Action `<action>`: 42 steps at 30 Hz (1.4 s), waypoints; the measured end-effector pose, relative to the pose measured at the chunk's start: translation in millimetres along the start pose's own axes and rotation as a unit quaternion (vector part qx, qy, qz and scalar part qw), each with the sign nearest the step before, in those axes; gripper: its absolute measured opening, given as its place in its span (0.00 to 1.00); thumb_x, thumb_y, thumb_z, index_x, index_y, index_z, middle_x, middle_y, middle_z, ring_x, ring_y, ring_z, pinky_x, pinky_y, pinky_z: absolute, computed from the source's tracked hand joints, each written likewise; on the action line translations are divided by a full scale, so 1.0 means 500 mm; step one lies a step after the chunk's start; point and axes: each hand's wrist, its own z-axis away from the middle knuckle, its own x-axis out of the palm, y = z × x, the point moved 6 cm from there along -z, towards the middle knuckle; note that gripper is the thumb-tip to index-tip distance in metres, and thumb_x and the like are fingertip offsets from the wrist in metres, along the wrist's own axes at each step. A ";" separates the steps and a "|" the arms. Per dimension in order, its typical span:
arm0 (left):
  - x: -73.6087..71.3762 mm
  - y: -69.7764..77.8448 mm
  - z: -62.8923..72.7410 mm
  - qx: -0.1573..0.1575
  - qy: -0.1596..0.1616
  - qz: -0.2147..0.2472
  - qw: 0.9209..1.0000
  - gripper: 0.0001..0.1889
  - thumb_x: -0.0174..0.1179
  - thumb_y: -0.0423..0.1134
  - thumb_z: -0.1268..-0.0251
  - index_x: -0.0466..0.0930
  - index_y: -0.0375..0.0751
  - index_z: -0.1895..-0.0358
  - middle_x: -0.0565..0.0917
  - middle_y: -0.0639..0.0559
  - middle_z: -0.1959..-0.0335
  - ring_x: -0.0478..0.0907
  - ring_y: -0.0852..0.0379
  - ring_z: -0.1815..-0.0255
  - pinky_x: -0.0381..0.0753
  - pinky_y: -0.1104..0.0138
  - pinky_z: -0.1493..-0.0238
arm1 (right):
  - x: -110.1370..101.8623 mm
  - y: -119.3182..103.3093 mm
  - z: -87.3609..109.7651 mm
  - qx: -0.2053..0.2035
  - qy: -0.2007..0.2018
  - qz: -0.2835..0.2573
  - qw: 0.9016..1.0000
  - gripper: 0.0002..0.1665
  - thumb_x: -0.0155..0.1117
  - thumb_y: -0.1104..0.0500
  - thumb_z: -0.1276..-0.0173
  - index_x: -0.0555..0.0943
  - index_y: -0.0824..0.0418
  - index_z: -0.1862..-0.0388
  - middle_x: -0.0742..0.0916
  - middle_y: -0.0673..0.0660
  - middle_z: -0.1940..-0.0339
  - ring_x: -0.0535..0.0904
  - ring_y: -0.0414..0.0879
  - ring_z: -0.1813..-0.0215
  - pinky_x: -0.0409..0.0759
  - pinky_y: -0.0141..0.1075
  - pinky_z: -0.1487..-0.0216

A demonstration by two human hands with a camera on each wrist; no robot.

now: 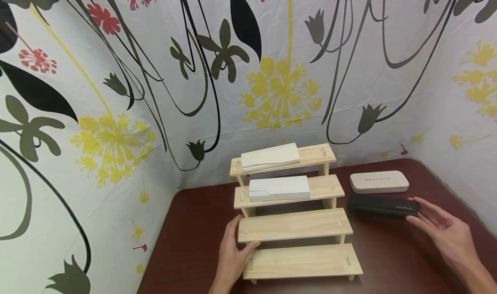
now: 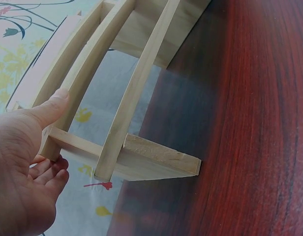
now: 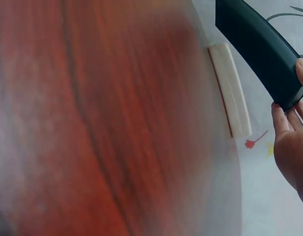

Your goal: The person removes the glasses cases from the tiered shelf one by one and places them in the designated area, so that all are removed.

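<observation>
A light wooden stepped rack with several shelves stands on the table. My left hand grips the left end of its second shelf from the bottom; in the left wrist view the thumb lies on one side of that board and the fingers curl round the other. To the right of the rack, my right hand holds a long black case by its right end, thumb on the near side. The case points left toward the rack, above the table in the right wrist view.
A white box-like case lies on the rack's second shelf from the top, and a flat off-white case on the top one. A cream case rests on the dark red table at back right. Flower-printed cloth hangs behind.
</observation>
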 end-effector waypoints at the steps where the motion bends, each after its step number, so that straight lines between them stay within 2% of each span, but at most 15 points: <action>1: 0.000 0.000 0.000 0.001 0.000 0.000 1.000 0.49 0.80 0.57 0.43 0.68 0.43 0.21 0.73 0.53 0.24 0.66 0.48 0.21 0.65 0.43 0.25 | -0.001 0.004 -0.002 0.001 0.001 0.001 1.000 0.40 0.79 0.67 0.33 0.77 0.57 0.23 0.85 0.26 0.43 0.79 0.17 0.44 0.76 0.16 0.52; 8: 0.000 0.001 0.001 0.006 0.000 0.002 1.000 0.49 0.80 0.57 0.43 0.67 0.41 0.21 0.73 0.53 0.25 0.66 0.49 0.21 0.65 0.44 0.24 | -0.006 0.022 -0.012 0.008 0.000 0.000 1.000 0.40 0.80 0.66 0.33 0.78 0.57 0.23 0.85 0.23 0.46 0.79 0.16 0.46 0.76 0.15 0.54; 13: -0.001 0.001 0.000 0.006 0.000 0.001 1.000 0.49 0.80 0.57 0.42 0.67 0.45 0.21 0.73 0.53 0.24 0.67 0.49 0.22 0.65 0.44 0.25 | -0.007 0.028 -0.022 0.010 -0.011 0.003 1.000 0.40 0.80 0.64 0.33 0.77 0.57 0.23 0.84 0.21 0.47 0.78 0.15 0.47 0.76 0.15 0.55; 18: -0.003 0.002 0.000 0.008 -0.002 -0.001 1.000 0.48 0.80 0.57 0.42 0.67 0.47 0.21 0.73 0.52 0.24 0.67 0.49 0.22 0.66 0.44 0.25 | -0.010 0.033 -0.030 0.002 -0.027 0.044 0.999 0.41 0.79 0.60 0.31 0.75 0.56 0.21 0.80 0.20 0.42 0.76 0.13 0.47 0.74 0.13 0.54; 23: -0.003 0.002 0.000 0.007 -0.002 -0.002 1.000 0.48 0.80 0.56 0.42 0.67 0.45 0.20 0.73 0.53 0.24 0.67 0.49 0.22 0.67 0.44 0.25 | -0.017 0.046 -0.040 -0.005 -0.038 0.087 0.995 0.42 0.78 0.56 0.29 0.73 0.58 0.20 0.76 0.17 0.44 0.73 0.09 0.49 0.71 0.11 0.54; 24: -0.003 0.002 -0.001 0.007 -0.003 -0.001 1.000 0.48 0.80 0.56 0.42 0.67 0.46 0.20 0.73 0.53 0.24 0.67 0.49 0.22 0.66 0.44 0.25 | -0.019 0.050 -0.042 -0.006 -0.039 0.100 0.994 0.42 0.78 0.54 0.29 0.72 0.59 0.20 0.76 0.19 0.42 0.72 0.08 0.50 0.70 0.10 0.55; 26: -0.002 0.003 -0.001 0.008 -0.003 -0.001 1.000 0.48 0.80 0.56 0.42 0.67 0.45 0.20 0.73 0.52 0.24 0.67 0.48 0.22 0.66 0.44 0.25 | -0.021 0.058 -0.046 -0.003 -0.040 0.137 0.990 0.43 0.77 0.50 0.28 0.71 0.60 0.20 0.77 0.31 0.36 0.70 0.06 0.51 0.68 0.10 0.56; 28: -0.001 0.003 -0.002 0.007 -0.005 0.003 1.000 0.48 0.80 0.57 0.41 0.67 0.46 0.20 0.73 0.52 0.24 0.67 0.48 0.22 0.66 0.43 0.25 | -0.024 0.064 -0.050 -0.004 -0.039 0.183 0.982 0.44 0.76 0.47 0.28 0.71 0.61 0.20 0.77 0.48 0.32 0.64 0.04 0.51 0.65 0.10 0.58; 30: -0.001 0.003 -0.002 0.006 -0.006 0.005 1.000 0.48 0.80 0.57 0.41 0.67 0.46 0.20 0.73 0.52 0.24 0.67 0.47 0.21 0.65 0.43 0.25 | -0.025 0.068 -0.054 -0.007 -0.039 0.221 0.975 0.45 0.75 0.44 0.27 0.71 0.62 0.20 0.75 0.67 0.32 0.62 0.06 0.49 0.63 0.11 0.59; 31: -0.001 0.003 -0.003 0.006 -0.005 0.006 1.000 0.48 0.80 0.57 0.41 0.67 0.45 0.20 0.73 0.51 0.24 0.67 0.47 0.21 0.65 0.42 0.25 | -0.026 0.069 -0.057 -0.009 -0.038 0.233 0.972 0.45 0.75 0.44 0.27 0.71 0.63 0.20 0.75 0.71 0.33 0.60 0.06 0.49 0.63 0.12 0.60; 33: 0.000 0.002 -0.003 0.005 -0.005 0.008 1.000 0.48 0.80 0.56 0.41 0.67 0.45 0.20 0.73 0.51 0.24 0.66 0.47 0.21 0.65 0.42 0.25 | -0.027 0.070 -0.063 -0.014 -0.039 0.250 0.967 0.45 0.75 0.44 0.27 0.71 0.65 0.21 0.76 0.75 0.35 0.60 0.07 0.50 0.63 0.13 0.61; 39: 0.001 0.002 -0.002 0.010 -0.003 0.004 1.000 0.47 0.80 0.56 0.41 0.67 0.47 0.21 0.73 0.52 0.24 0.67 0.47 0.22 0.66 0.43 0.25 | -0.026 0.073 -0.074 -0.017 -0.060 0.240 0.969 0.45 0.77 0.50 0.28 0.70 0.73 0.23 0.76 0.79 0.36 0.66 0.07 0.60 0.67 0.13 0.64; 41: 0.000 0.002 -0.002 0.009 -0.003 0.006 1.000 0.47 0.80 0.55 0.41 0.67 0.46 0.21 0.73 0.52 0.24 0.67 0.47 0.22 0.66 0.43 0.25 | -0.024 0.074 -0.077 -0.017 -0.065 0.250 0.966 0.45 0.77 0.51 0.28 0.70 0.74 0.23 0.76 0.80 0.36 0.67 0.07 0.61 0.67 0.13 0.64; 42: 0.000 0.002 -0.002 0.009 -0.003 0.008 1.000 0.47 0.80 0.55 0.41 0.67 0.46 0.21 0.73 0.52 0.24 0.67 0.47 0.21 0.65 0.42 0.25 | -0.024 0.073 -0.079 -0.017 -0.068 0.259 0.963 0.45 0.76 0.50 0.27 0.70 0.73 0.23 0.76 0.80 0.36 0.67 0.08 0.61 0.74 0.17 0.62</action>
